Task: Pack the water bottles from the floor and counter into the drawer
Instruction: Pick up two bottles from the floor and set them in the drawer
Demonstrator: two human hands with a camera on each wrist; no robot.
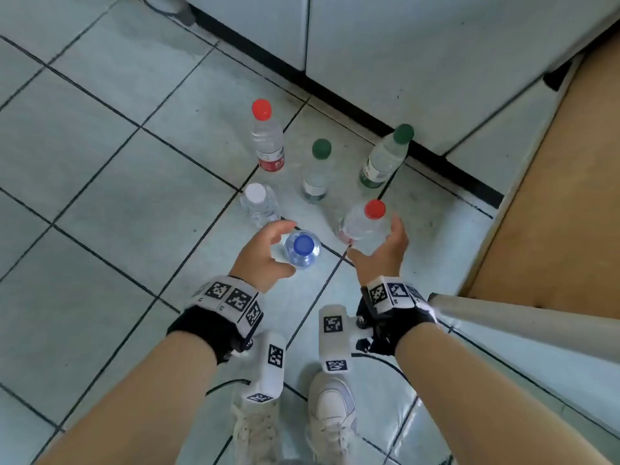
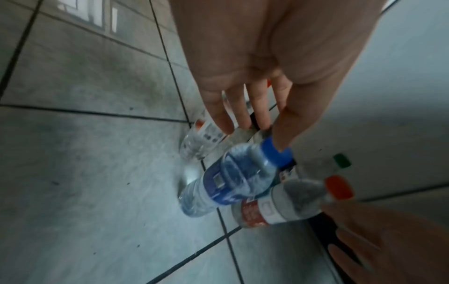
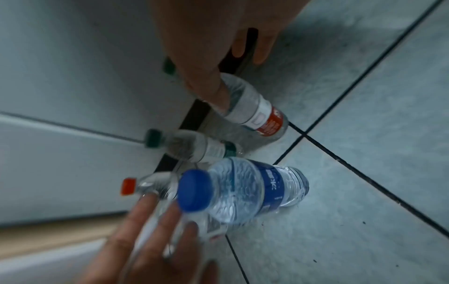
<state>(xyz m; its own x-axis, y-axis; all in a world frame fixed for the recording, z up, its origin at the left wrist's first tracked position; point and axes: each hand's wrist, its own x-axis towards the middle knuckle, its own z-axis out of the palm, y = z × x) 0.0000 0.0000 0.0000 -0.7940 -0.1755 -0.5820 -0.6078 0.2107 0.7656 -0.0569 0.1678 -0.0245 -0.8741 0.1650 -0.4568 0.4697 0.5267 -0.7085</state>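
Several water bottles stand on the tiled floor. My left hand curves loosely round the blue-capped bottle, fingers spread and not closed on it; the left wrist view shows the left hand with fingers extended above the blue-capped bottle. My right hand cups the near red-capped bottle. In the right wrist view the right hand has its thumb against the red-labelled bottle, with its fingers straight beyond. Farther off stand a white-capped bottle, another red-capped bottle and two green-capped bottles.
Pale cabinet fronts with a black plinth run behind the bottles. A brown board surface with a pale edge lies at the right. My white shoes stand just below my wrists.
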